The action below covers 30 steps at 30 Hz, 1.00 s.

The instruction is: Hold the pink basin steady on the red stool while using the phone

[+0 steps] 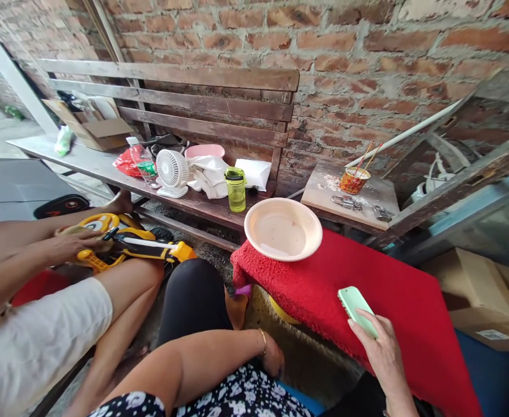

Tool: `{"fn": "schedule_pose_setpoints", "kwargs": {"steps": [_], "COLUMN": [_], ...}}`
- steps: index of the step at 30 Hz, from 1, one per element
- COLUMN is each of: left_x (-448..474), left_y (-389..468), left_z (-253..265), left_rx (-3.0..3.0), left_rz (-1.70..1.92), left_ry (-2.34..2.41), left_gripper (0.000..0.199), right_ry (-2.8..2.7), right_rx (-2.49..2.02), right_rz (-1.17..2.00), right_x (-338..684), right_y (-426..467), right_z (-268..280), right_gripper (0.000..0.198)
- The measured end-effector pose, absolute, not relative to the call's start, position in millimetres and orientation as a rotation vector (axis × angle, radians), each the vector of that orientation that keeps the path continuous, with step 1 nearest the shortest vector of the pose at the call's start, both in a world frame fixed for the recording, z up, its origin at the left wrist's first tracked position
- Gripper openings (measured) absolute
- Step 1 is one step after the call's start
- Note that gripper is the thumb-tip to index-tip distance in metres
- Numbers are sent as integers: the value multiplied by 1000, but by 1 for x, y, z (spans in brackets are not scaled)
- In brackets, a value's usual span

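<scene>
My right hand [384, 347] grips a light green scrubbing brush [353, 302] by its near end, with bristles showing along its left edge. The brush is over the red cloth [393, 289], which has a shaggy front edge; whether its bristles touch the cloth I cannot tell. At the cloth's far left corner sits a pale pink basin [283, 229] with what looks like a little water in it. My left hand [274, 357] is low by my lap, a bracelet at the wrist, and its fingers are mostly hidden.
Along the wall, a wooden bench [211, 205] bears a white fan [171, 172], a green water bottle [235, 189] and a cardboard box [102, 124]. A small board [323, 194] holds a red cup [354, 180] and padlocks. On the left, another person's hand [74, 246] rests on a yellow toy [128, 243].
</scene>
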<state>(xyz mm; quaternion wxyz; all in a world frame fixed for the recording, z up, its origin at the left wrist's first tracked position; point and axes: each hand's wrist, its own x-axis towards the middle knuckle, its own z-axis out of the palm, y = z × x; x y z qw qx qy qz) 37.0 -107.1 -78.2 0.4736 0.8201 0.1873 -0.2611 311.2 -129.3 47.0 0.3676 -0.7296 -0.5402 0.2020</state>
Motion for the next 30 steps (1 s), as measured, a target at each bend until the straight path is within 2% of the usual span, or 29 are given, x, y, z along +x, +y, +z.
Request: {"fn": "schedule_pose_setpoints", "kwargs": {"steps": [5, 17, 23, 26, 30], "left_x": [40, 53, 56, 57, 61], "left_y": [-106, -102, -86, -91, -106], "left_z": [-77, -59, -50, -49, -49], "left_rx": [1941, 1921, 2050, 2033, 1936], "left_rz": [-875, -943, -681, -697, -797], "left_ry": [394, 430, 620, 585, 442], "left_gripper": [16, 31, 16, 20, 16], "right_ry": [-1363, -1369, -1376, -1408, -1451], "right_rx": [-1893, -1854, -1835, -1820, -1793], "right_rz": [514, 509, 457, 450, 440], "right_x": [311, 310, 311, 313, 315], "right_y": [-129, -127, -125, -125, -125], "right_z": [46, 47, 42, 40, 38], "right_gripper": [67, 61, 59, 60, 58]}}
